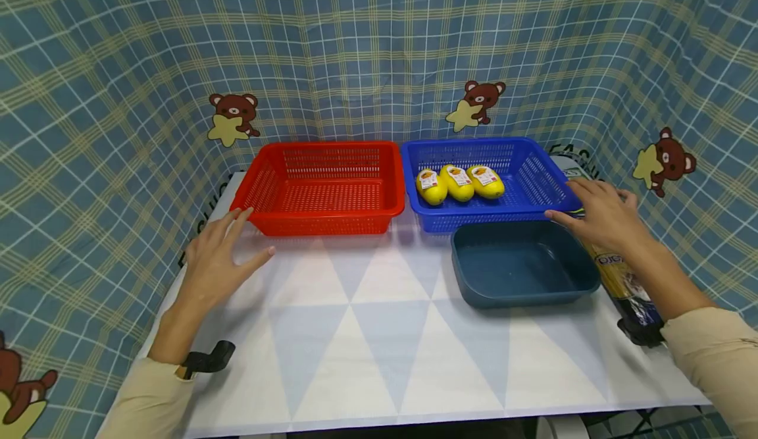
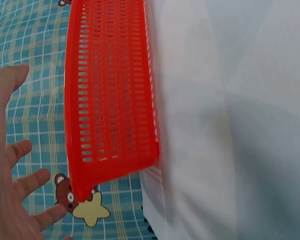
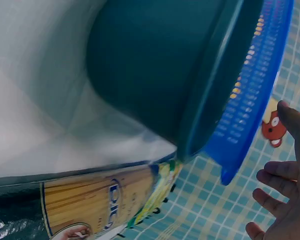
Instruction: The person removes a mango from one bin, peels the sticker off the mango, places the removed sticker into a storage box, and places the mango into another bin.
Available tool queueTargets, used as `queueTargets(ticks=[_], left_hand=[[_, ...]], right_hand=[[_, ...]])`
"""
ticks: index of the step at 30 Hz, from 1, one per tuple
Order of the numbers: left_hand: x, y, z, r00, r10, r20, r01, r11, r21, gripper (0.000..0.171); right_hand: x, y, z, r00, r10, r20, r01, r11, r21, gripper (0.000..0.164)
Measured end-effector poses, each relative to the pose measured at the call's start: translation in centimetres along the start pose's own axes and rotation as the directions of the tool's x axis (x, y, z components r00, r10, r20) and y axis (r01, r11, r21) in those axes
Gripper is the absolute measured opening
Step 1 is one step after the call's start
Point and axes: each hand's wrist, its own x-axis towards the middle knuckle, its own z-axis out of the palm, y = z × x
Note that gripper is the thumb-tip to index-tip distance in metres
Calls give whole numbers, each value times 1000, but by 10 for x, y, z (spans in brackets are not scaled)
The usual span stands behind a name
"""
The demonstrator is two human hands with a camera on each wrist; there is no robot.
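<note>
My left hand (image 1: 216,264) is held with its fingers spread at the near left corner of the red plastic basket (image 1: 326,225). Nothing is in it, and whether the fingertips touch the rim I cannot tell. In the left wrist view the fingers (image 2: 32,182) stand apart from the basket's slotted wall. On the other side, my right hand (image 1: 604,215) hovers at the right end of the blue plastic basket (image 1: 527,189), holding nothing. Its fingers (image 3: 275,180) are loosely spread in the right wrist view. Three yellow oval fruits (image 1: 458,183) with white labels lie inside the blue basket.
A dark teal tub (image 1: 524,268) stands in front of the blue basket, close against it. To its right, partly under my right forearm, lies a packet of spaghetti (image 1: 622,278). Checked cloth (image 1: 355,51) with bear figures hangs around the white and pale-blue tabletop (image 1: 349,360).
</note>
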Motion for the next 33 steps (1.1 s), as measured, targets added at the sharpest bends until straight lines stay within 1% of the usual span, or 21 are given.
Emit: queueTargets(ticks=[9, 13, 17, 21, 25, 29, 33], left_hand=[[12, 15, 9, 999, 41, -6, -41, 999, -34, 88], [17, 21, 12, 999, 43, 8, -43, 998, -40, 88], [23, 28, 13, 998, 57, 17, -56, 997, -48, 86], [29, 36, 16, 997, 81, 11, -81, 995, -62, 86], [38, 44, 20, 995, 103, 13, -102, 992, -68, 85], [49, 53, 25, 994, 109, 27, -107, 992, -69, 85], [62, 68, 29, 991, 123, 43, -118, 988, -97, 84]], right_hand=[[8, 19, 10, 997, 75, 24, -76, 997, 13, 90], [10, 24, 10, 996, 82, 45, -82, 996, 15, 90], [15, 24, 7, 993, 72, 90, -74, 997, 21, 91], [19, 22, 4, 988, 70, 135, -74, 997, 28, 91], [21, 22, 3, 983, 84, 166, -89, 996, 27, 91], [22, 24, 1, 973, 101, 208, -112, 993, 38, 94], [22, 24, 0, 964, 116, 238, -131, 990, 48, 96]])
